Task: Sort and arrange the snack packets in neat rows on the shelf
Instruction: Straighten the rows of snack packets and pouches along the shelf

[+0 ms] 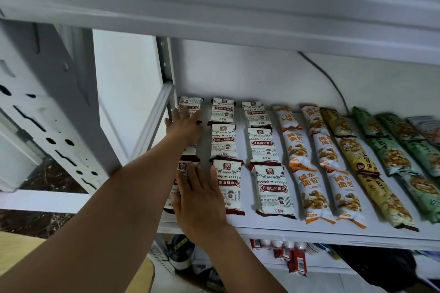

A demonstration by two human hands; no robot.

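White-and-maroon snack packets [264, 147] lie flat in three columns at the left of the white shelf [273, 228]. My left hand [184, 126] presses flat on the leftmost column's back packets [190, 103], fingers straight. Palm down, my right hand [200, 200] rests on the front packet of that column [183, 166] and touches the middle column's front packet [229, 185]. Long white-and-orange bread packets [307, 164] form two columns to the right. Beyond them lie yellow packets [357, 162] and green packets [395, 157].
A perforated white upright [59, 126] stands at the left, and the upper shelf [214, 7] hangs close overhead. A grey cable [331, 81] runs down the back wall. The lower shelf holds red-and-white packets [292, 257], a dark jar [181, 252] and a black bag [385, 266].
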